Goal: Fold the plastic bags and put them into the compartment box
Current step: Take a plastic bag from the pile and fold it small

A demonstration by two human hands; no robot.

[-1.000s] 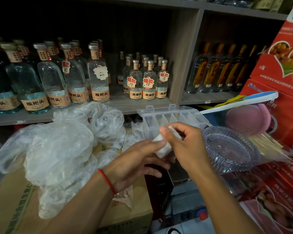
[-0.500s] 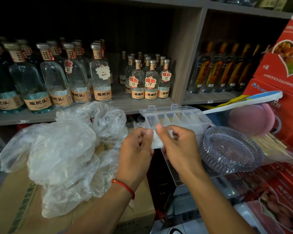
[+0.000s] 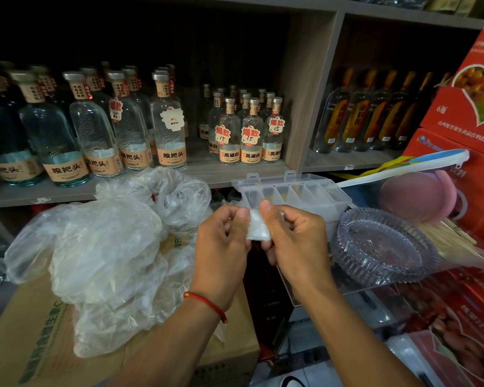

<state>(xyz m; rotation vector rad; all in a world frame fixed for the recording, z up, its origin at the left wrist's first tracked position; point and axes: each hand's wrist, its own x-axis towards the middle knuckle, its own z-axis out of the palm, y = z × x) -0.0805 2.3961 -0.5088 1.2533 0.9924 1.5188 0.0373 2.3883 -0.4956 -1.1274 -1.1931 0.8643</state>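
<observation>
A small folded plastic bag (image 3: 258, 227), white and compact, is pinched between both hands in the middle of the view. My left hand (image 3: 223, 241) grips its left edge and my right hand (image 3: 294, 241) its right edge, thumbs on top. Just behind them stands the clear compartment box (image 3: 291, 195) with its lid open toward the shelf; several cells show. A heap of loose, crumpled clear plastic bags (image 3: 104, 247) lies to the left on a cardboard carton (image 3: 34, 342).
Shelves behind hold rows of glass liquor bottles (image 3: 168, 127). A ribbed clear glass dish (image 3: 383, 247) sits right of the box, with a pink round object (image 3: 417, 196) and red gift cartons (image 3: 464, 113) beyond. A dark gap lies below my hands.
My left hand rose from below to grip the folded bag beside my right hand. Both hands now hold it slightly higher, closer to the box.
</observation>
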